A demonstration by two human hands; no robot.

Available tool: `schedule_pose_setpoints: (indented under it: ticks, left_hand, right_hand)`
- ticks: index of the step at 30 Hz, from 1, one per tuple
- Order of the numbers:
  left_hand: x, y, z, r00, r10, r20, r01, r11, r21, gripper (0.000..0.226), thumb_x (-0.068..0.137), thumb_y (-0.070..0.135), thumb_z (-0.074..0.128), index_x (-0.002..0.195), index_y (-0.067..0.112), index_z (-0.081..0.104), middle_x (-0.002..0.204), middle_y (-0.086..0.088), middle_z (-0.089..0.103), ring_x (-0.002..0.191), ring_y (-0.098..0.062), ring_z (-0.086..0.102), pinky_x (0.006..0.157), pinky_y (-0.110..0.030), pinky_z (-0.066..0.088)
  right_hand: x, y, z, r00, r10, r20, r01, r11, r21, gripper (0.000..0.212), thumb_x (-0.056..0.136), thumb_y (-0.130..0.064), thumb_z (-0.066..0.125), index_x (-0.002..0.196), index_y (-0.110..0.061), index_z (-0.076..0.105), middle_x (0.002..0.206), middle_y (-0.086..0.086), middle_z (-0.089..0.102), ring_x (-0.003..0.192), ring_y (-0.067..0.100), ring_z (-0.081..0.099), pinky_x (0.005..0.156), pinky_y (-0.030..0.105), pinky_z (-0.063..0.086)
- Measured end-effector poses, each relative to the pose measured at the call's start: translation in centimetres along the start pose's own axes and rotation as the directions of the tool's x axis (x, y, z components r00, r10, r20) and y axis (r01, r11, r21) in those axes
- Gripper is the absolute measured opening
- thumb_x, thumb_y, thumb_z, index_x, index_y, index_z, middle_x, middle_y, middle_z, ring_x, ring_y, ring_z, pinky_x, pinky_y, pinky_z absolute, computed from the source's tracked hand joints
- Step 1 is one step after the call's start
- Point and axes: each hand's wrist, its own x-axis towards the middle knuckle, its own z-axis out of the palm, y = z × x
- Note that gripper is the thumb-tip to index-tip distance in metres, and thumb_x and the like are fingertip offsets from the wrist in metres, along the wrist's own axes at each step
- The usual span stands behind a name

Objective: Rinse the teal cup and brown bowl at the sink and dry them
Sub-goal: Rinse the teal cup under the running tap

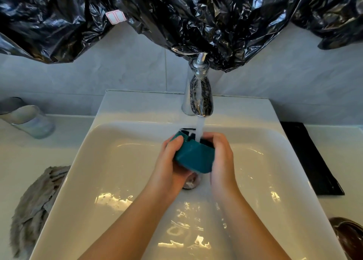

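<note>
Teal cup [193, 157] tilted, glossy, mouth under water stream [200, 129].

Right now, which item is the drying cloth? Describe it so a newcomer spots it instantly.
Start at the white sink in the middle. On the counter just off its left rim lies the cloth, a crumpled grey heap. The only other thing on that side is a clear glass tumbler farther back, hard and see-through.

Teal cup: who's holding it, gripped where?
Both hands hold the teal cup by its sides under the running tap: left hand on its left wall, thumb near the rim; right hand on its right wall.
</note>
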Motion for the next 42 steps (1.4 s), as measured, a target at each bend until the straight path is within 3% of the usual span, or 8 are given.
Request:
schedule_pose_setpoints:
  ticks: [4, 8, 12, 16, 21, 24, 35, 42]
  left_hand:
    - [-0.3, 1.0, -1.5, 0.953, 0.225, 0.201, -0.289, 0.874, 0.390, 0.067, 0.075, 0.021, 0.071, 0.135, 0.014, 0.042, 0.127, -0.009, 0.058, 0.117, -0.021, 0.059, 0.093, -0.035, 0.052]
    - [-0.2, 2.8, -2.4, 0.872, 0.303, 0.385, -0.460, 0.239, 0.855, 0.051, 0.089, 0.020, 0.064, 0.135, 0.033, 0.045, 0.143, 0.018, 0.044, 0.130, 0.011, 0.036, 0.114, -0.028, 0.031]
    - [0.0, 3.6, -2.4, 0.652, 0.098, 0.752, -0.630, -0.481, 0.610, 0.032, 0.088, 0.047, 0.051, 0.109, 0.029, 0.068, 0.127, 0.014, 0.062, 0.141, -0.009, 0.029, 0.120, -0.041, 0.013]
    - [0.2, 3.5, -2.5, 0.631, -0.093, 0.770, -0.520, -0.788, 0.331, 0.014, 0.082, 0.034, 0.066, 0.092, 0.025, 0.071, 0.106, 0.007, 0.072, 0.136, -0.023, 0.041, 0.118, -0.050, 0.005]
    - [0.3, 4.1, -2.8, 0.556, -0.204, 0.806, -0.596, -0.774, 0.215, 0.021, 0.073, 0.004, 0.074, 0.082, 0.021, 0.067, 0.082, 0.003, 0.071, 0.090, -0.018, 0.068, 0.116, -0.043, 0.027]
    - [0.0, 3.0, -1.9, 0.599, -0.052, 0.799, -0.626, -0.653, 0.426, 0.008, 0.081, 0.015, 0.068, 0.089, 0.016, 0.067, 0.077, 0.001, 0.069, 0.067, -0.020, 0.063, 0.075, -0.031, 0.053]
    - [-0.9, 0.7, -1.2, 0.741, 0.060, 0.669, -0.576, -0.455, 0.679, 0.011, 0.084, 0.027, 0.059, 0.083, 0.016, 0.062, 0.073, 0.002, 0.065, 0.063, -0.017, 0.060, 0.058, -0.030, 0.052]
    - [-0.4, 1.7, -2.4, 0.772, -0.031, 0.634, -0.532, -0.576, 0.620, 0.017, 0.075, 0.015, 0.073, 0.089, 0.016, 0.064, 0.079, 0.002, 0.068, 0.067, -0.020, 0.065, 0.058, -0.031, 0.054]
  right_hand:
    - [0.3, -0.3, -0.9, 0.889, 0.426, 0.171, -0.458, 0.842, 0.284, 0.034, 0.097, -0.034, 0.046, 0.119, -0.015, 0.063, 0.114, 0.017, 0.069, 0.107, 0.034, 0.065, 0.081, 0.051, 0.057]
    - [1.1, -0.1, -1.5, 0.964, 0.259, -0.052, -0.256, 0.965, 0.066, 0.026, 0.096, -0.026, 0.048, 0.118, -0.021, 0.061, 0.115, 0.009, 0.066, 0.110, 0.028, 0.062, 0.092, 0.052, 0.055]
    - [0.8, -0.4, -1.6, 0.995, 0.042, -0.088, -0.058, 0.980, -0.191, 0.026, 0.092, -0.025, 0.053, 0.117, -0.024, 0.061, 0.108, 0.000, 0.068, 0.101, 0.019, 0.064, 0.078, 0.033, 0.054]
    - [0.7, 0.0, -1.8, 0.998, -0.002, -0.065, -0.018, 0.956, -0.294, 0.029, 0.095, -0.020, 0.053, 0.124, -0.024, 0.058, 0.113, 0.001, 0.065, 0.104, 0.018, 0.063, 0.074, 0.024, 0.052]
    - [0.6, -0.2, -1.8, 1.000, -0.009, -0.029, 0.002, 0.971, -0.240, 0.033, 0.093, -0.020, 0.059, 0.125, -0.029, 0.054, 0.112, -0.003, 0.064, 0.098, 0.012, 0.065, 0.066, 0.019, 0.054]
    - [0.5, 0.0, -1.3, 0.991, 0.134, 0.025, -0.135, 0.990, 0.035, 0.048, 0.090, -0.015, 0.064, 0.132, -0.032, 0.048, 0.116, 0.000, 0.063, 0.099, 0.018, 0.068, 0.071, 0.029, 0.058]
    - [0.5, 1.1, -1.0, 0.979, 0.201, 0.031, -0.204, 0.970, 0.133, 0.030, 0.091, -0.016, 0.063, 0.120, -0.022, 0.063, 0.109, 0.010, 0.072, 0.096, 0.027, 0.072, 0.074, 0.037, 0.058]
    - [0.3, 1.5, -0.7, 0.981, 0.166, 0.101, -0.178, 0.976, 0.123, 0.037, 0.087, -0.010, 0.068, 0.118, -0.028, 0.062, 0.111, 0.007, 0.071, 0.095, 0.022, 0.072, 0.069, 0.031, 0.057]
